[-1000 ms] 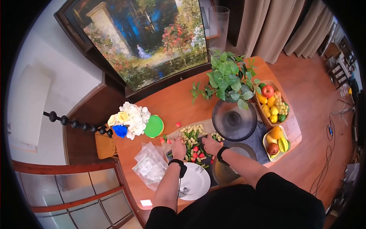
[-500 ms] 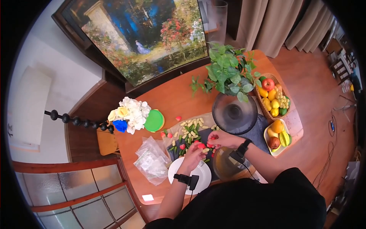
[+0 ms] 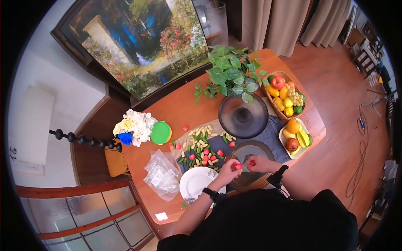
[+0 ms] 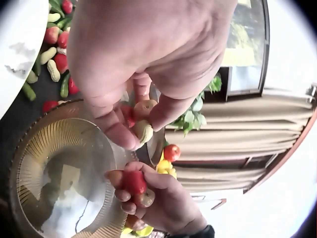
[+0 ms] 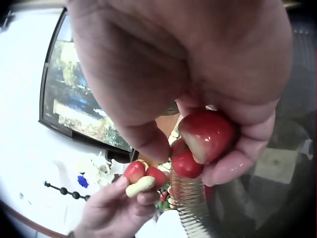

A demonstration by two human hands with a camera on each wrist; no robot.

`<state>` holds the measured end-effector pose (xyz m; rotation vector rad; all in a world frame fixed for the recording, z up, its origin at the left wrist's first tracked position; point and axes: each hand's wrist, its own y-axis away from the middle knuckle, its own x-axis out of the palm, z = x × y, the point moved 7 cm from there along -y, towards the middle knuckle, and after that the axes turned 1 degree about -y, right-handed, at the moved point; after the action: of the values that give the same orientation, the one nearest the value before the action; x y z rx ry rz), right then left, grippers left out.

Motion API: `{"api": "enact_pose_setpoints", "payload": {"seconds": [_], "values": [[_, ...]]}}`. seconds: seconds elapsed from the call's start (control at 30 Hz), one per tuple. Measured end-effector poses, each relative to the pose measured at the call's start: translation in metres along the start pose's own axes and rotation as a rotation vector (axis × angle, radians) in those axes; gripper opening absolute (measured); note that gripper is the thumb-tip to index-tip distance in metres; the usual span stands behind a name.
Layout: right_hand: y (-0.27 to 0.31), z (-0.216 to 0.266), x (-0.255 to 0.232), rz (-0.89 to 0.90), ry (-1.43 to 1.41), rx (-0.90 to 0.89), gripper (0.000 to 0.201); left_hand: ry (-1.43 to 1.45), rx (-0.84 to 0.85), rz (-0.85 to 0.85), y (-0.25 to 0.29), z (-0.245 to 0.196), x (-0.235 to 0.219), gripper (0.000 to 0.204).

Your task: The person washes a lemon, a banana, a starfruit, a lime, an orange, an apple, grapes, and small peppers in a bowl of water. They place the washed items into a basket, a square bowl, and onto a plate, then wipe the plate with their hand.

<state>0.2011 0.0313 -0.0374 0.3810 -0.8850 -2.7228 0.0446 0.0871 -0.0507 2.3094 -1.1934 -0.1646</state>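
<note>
Held over the near side of a ribbed glass bowl point(image 4: 30, 166), my left hand point(image 3: 228, 173) has its fingers curled round several small red fruits point(image 5: 133, 171) and a peanut point(image 5: 140, 186). Beside it, also over the bowl, my right hand point(image 3: 263, 164) grips a cluster of small red fruits point(image 5: 210, 133) between thumb and fingers. In the left wrist view those right-hand fruits point(image 4: 134, 182) show at the fingertips. Left of the bowl, a pile of peanuts point(image 3: 197, 133), green peppers point(image 3: 204, 160) and more red fruits lies spread on a dark cloth.
A white plate point(image 3: 189, 179) stands before the pile, with clear plastic bags point(image 3: 161, 178) left of it. Behind the bowl are a dark round glass dish point(image 3: 228, 125) and a leafy plant point(image 3: 230, 71). A fruit basket point(image 3: 299, 115) and fruit tray point(image 3: 309, 151) stand at right.
Both hands gathered pieces from the pile, lifted them and moved right, from the cloth to over the glass bowl. The head view has shifted slightly.
</note>
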Motion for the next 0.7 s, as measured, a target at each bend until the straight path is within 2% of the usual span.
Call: {"api": "enact_pose_setpoints", "payload": {"seconds": [0.03,0.07,0.13,0.27,0.33,0.43,0.47,0.53,0.57,0.63,0.67,0.7], "values": [[0.005,0.006,-0.002,-0.052,0.293,-0.075,0.021,-0.073,-0.02,0.019,-0.003,0.01,0.008,0.033],[0.009,0.004,0.0,-0.059,0.293,-0.077,0.021,-0.077,-0.016,0.023,-0.006,0.019,0.014,0.033],[0.017,0.01,-0.002,-0.209,0.447,-0.194,0.025,-0.562,0.261,-0.178,-0.004,0.007,0.016,0.034],[0.023,0.008,0.001,-0.215,0.452,-0.187,0.03,-0.628,0.258,-0.197,0.001,0.003,0.021,0.038],[0.032,0.015,-0.001,-0.285,0.542,-0.072,0.029,-0.625,0.336,-0.204,0.011,-0.012,0.023,0.041],[0.03,0.028,-0.003,-0.234,0.589,-0.064,0.032,-0.615,0.417,-0.296,0.014,-0.018,0.009,0.041],[0.027,0.036,-0.004,-0.228,0.594,-0.071,0.032,-0.573,0.407,-0.362,0.015,-0.017,-0.005,0.036],[0.019,0.064,-0.007,-0.291,0.458,-0.226,0.037,-0.385,0.389,-0.463,0.01,-0.005,-0.042,0.026],[0.01,0.073,-0.006,-0.284,0.461,-0.229,0.037,-0.359,0.305,-0.582,0.014,0.006,-0.068,0.025],[-0.004,0.112,-0.002,-0.365,0.464,-0.488,0.042,-0.519,0.353,-0.778,0.021,0.02,-0.119,0.02],[-0.021,0.119,0.001,-0.355,0.462,-0.487,0.042,-0.482,0.232,-0.764,0.03,0.01,-0.135,0.019],[-0.045,0.122,0.005,-0.316,0.491,-0.476,0.04,-0.714,0.151,-0.824,0.033,0.021,-0.157,0.019]]}}
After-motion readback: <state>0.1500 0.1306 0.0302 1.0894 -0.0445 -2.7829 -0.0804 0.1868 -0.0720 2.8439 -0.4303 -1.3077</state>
